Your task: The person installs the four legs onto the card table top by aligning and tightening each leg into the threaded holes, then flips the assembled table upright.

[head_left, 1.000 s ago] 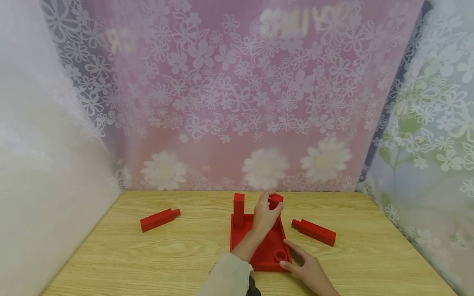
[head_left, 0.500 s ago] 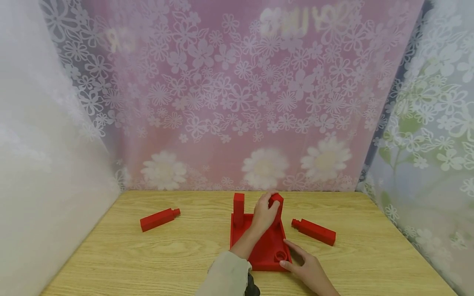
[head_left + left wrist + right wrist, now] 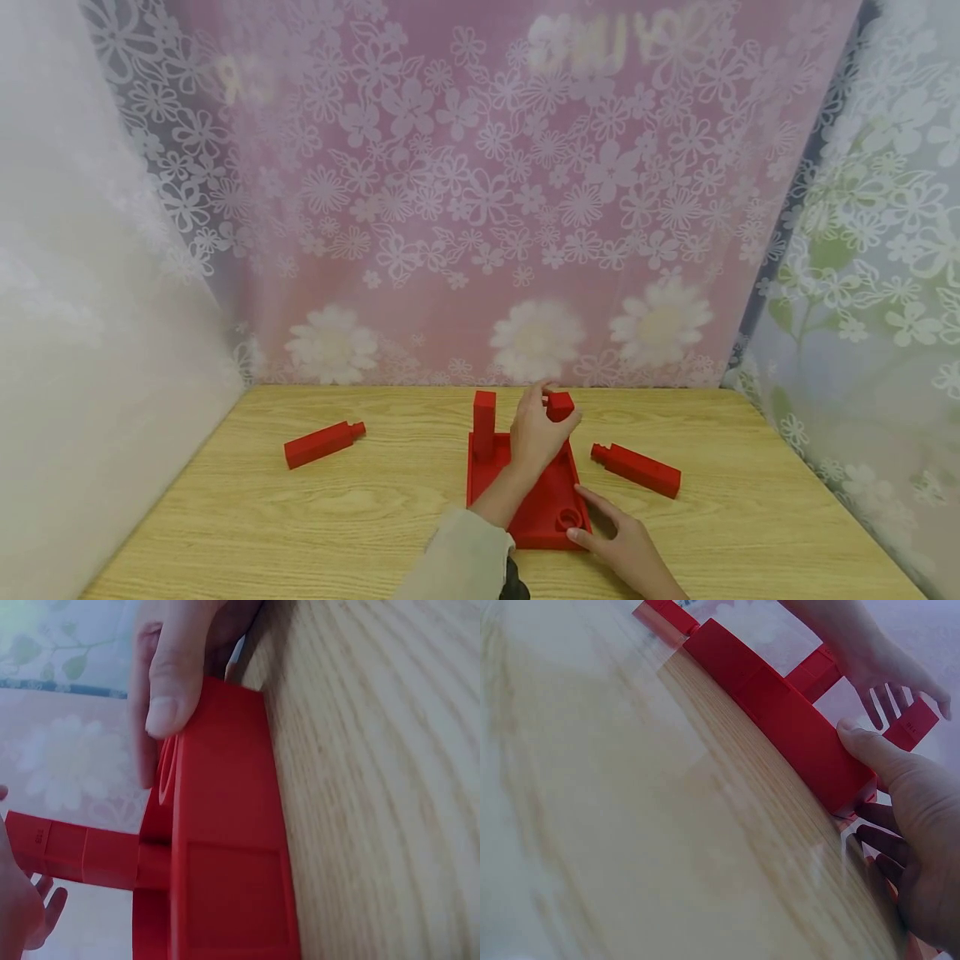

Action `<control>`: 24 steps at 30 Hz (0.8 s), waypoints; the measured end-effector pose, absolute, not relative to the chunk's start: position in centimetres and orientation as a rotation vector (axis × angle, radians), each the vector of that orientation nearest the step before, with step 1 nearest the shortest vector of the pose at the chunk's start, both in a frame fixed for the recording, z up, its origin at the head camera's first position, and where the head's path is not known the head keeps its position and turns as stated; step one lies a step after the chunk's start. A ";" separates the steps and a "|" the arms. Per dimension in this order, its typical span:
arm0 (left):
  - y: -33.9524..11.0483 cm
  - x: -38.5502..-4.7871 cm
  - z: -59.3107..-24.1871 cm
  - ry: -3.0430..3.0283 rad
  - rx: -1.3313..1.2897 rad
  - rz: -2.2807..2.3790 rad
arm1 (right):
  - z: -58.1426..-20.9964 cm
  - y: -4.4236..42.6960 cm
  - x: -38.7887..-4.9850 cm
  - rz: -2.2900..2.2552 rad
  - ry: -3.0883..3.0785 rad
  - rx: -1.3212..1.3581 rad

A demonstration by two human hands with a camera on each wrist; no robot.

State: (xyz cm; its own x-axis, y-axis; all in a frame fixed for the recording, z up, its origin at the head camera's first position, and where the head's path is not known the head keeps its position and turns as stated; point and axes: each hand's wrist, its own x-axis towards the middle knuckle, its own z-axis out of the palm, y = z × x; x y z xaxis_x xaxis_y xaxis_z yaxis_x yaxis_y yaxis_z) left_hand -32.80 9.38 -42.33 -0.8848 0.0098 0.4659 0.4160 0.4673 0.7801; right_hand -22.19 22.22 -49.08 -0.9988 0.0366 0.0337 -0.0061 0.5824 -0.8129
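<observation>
Two-handed: holding left hand [image 3: 536, 435] wide around square red plastic post [image 3: 560, 407], lower middle; pinching shallow red plastic tray [image 3: 544, 541] with right hand [image 3: 625, 547]; possibly risking topple through poor seating.

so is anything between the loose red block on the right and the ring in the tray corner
Yes: the right hand partly blocks the straight path from the loose block to the ring, and the red tray's raised right wall crosses it.

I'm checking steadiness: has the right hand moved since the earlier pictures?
No. Against the tabletop in the head view, the right hand shows no shift any way, holding the near right corner of the red tray.
</observation>
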 end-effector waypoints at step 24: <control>9.7 -32.8 -42.9 -2.196 -0.378 -1.294 | -48.8 22.1 -22.0 1.411 -2.769 -0.035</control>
